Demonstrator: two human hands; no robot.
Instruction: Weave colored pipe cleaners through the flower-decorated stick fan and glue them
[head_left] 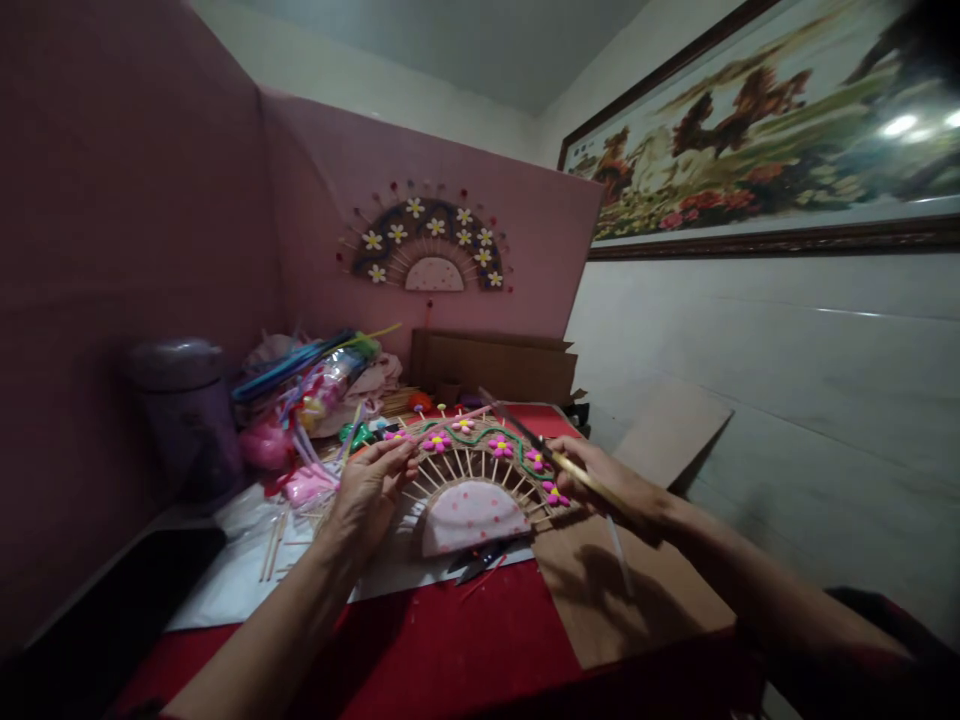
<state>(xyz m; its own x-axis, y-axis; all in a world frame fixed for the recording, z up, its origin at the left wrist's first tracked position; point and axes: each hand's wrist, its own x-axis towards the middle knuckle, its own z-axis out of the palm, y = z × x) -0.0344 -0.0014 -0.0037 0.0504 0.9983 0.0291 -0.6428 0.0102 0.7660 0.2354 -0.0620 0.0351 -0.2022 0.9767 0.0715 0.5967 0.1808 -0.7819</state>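
A fan-shaped craft piece [472, 470] lies on the red table, made of wooden sticks spreading from a pink half-round base, with pink flowers and a green wavy cord along its arc. My left hand [367, 490] pinches the fan's left edge with closed fingers. My right hand [607, 485] is closed round a long thin tool with a yellow handle [585, 478]; its dark tip [517, 428] points over the fan's upper right part.
A finished fan with white flowers [429, 245] hangs on the pink partition. Bundled pipe cleaners and craft bags [315, 385] and a purple jar [184, 410] crowd the back left. Brown cardboard [615, 590] lies under my right arm. Small dark clippers [480, 560] rest below the fan.
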